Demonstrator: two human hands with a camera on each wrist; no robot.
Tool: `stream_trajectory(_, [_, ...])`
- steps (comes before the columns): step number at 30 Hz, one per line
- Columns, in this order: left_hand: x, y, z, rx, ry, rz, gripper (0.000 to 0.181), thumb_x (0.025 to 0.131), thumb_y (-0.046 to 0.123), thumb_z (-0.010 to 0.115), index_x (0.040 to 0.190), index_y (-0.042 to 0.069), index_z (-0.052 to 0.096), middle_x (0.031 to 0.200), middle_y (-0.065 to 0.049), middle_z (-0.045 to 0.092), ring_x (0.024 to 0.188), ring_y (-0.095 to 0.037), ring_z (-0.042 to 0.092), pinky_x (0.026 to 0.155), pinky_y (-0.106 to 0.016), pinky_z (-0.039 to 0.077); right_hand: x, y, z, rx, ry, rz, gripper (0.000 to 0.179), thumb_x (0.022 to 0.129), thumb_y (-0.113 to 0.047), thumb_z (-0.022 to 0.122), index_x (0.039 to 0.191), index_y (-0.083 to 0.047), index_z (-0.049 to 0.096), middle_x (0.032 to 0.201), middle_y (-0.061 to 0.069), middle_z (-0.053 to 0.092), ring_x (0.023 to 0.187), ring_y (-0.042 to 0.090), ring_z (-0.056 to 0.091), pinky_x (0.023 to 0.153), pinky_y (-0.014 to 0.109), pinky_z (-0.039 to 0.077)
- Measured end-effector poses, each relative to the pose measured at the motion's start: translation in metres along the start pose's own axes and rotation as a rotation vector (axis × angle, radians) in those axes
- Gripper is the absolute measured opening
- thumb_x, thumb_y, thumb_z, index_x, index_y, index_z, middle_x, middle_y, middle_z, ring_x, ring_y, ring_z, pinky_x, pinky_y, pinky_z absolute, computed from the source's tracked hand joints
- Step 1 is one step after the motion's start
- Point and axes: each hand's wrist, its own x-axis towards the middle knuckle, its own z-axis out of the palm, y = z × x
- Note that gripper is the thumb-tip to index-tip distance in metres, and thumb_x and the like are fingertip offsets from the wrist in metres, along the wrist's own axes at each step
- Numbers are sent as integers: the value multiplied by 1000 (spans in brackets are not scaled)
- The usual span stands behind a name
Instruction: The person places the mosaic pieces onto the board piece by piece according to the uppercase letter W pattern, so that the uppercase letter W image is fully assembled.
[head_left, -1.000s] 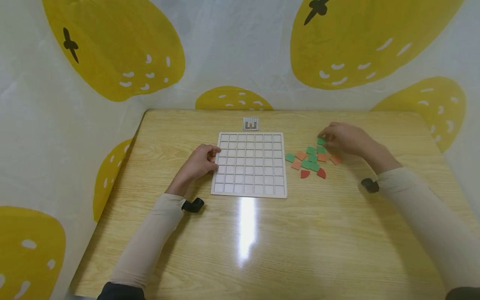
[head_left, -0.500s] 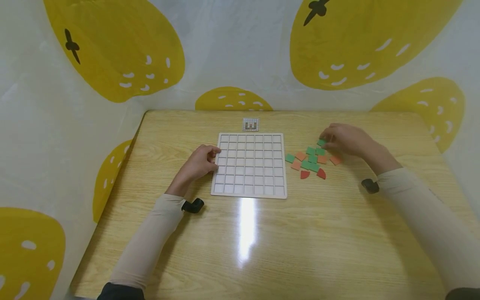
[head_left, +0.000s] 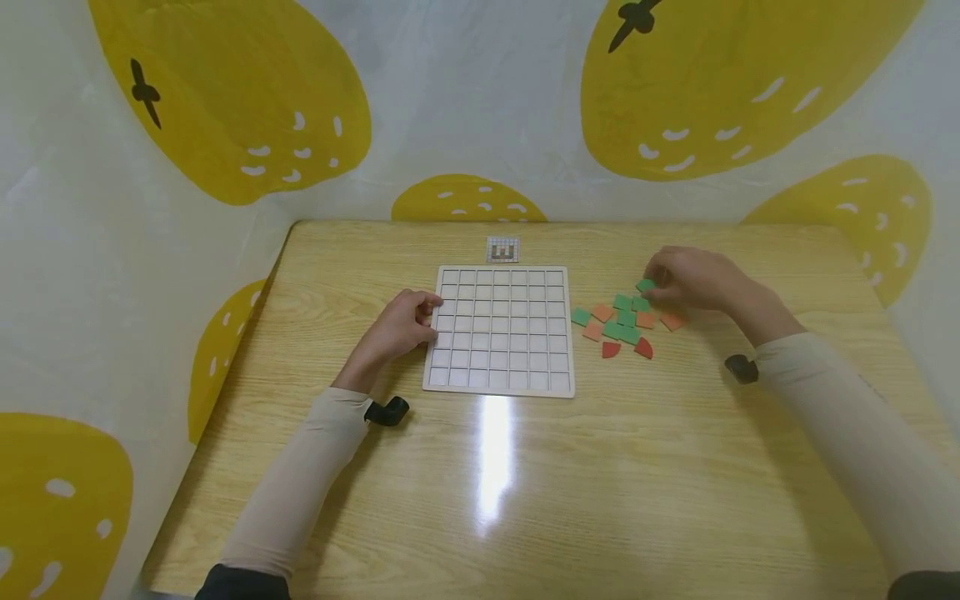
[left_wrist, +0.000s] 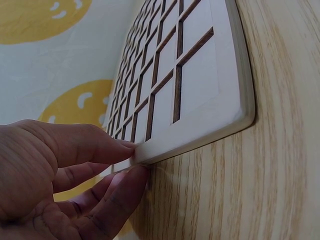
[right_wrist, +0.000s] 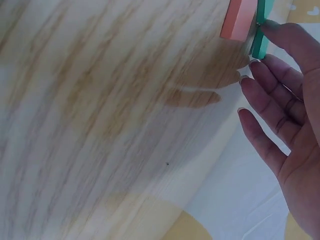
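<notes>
A pale square grid board (head_left: 497,390) lies on the table with bare cells. At its left edge, my left hand (head_left: 393,325) holds the rim between thumb and fingers; the left wrist view shows fingertips (left_wrist: 129,144) right on the border of the grid board (left_wrist: 225,107). To the board's right lies a loose cluster of flat tiles: green squares, orange squares (head_left: 592,331) and two red quarter-circles (head_left: 611,350). My right hand (head_left: 693,277) pinches a green square tile (head_left: 645,285) at the cluster's far end. In the right wrist view, thumb and fingertips meet the green tile (right_wrist: 259,45).
A small card (head_left: 502,249) with a brown pattern on a grid lies just beyond the board. The wooden table (head_left: 600,483) ends at a fabric backdrop (head_left: 480,100) with yellow fruit prints. An orange tile (head_left: 672,321) lies under the right hand's near side.
The right hand's fingers have shifted slightly, and the green tile at them has turned and moved a little to the right. The left hand and board stay put.
</notes>
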Motion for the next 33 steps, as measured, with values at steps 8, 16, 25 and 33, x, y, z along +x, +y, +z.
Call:
stream_trajectory(8, [0, 0, 2, 2, 5, -4, 53, 85, -5, 73, 136, 4, 60, 111, -12, 50, 100, -26, 47, 80, -35, 46, -2, 1, -1, -28, 27, -8, 23, 86, -21, 77, 106, -12, 71, 97, 1, 70, 89, 21, 65, 77, 48, 51])
stream_trajectory(16, [0, -2, 2, 4, 7, 7, 54, 85, -6, 72, 136, 3, 59, 111, -12, 50, 101, -26, 47, 80, -34, 46, -4, 0, -3, -68, 59, -61, 30, 82, -17, 76, 112, -10, 73, 101, 4, 69, 86, 21, 65, 72, 46, 52])
stream_trajectory(25, [-3, 0, 2, 12, 0, 30, 55, 86, -7, 71, 138, 0, 57, 114, -15, 50, 99, -26, 50, 82, -34, 46, -2, 5, -1, -79, 36, -66, 24, 85, -20, 76, 109, -16, 75, 105, 1, 70, 86, 18, 65, 71, 45, 52])
stream_trajectory(33, [-3, 0, 2, 1, 1, 16, 54, 86, -6, 72, 138, 1, 58, 114, -14, 50, 99, -25, 49, 82, -35, 46, -1, 1, -3, -88, 27, -100, 28, 84, -18, 77, 111, -12, 75, 106, 3, 70, 87, 20, 66, 72, 45, 53])
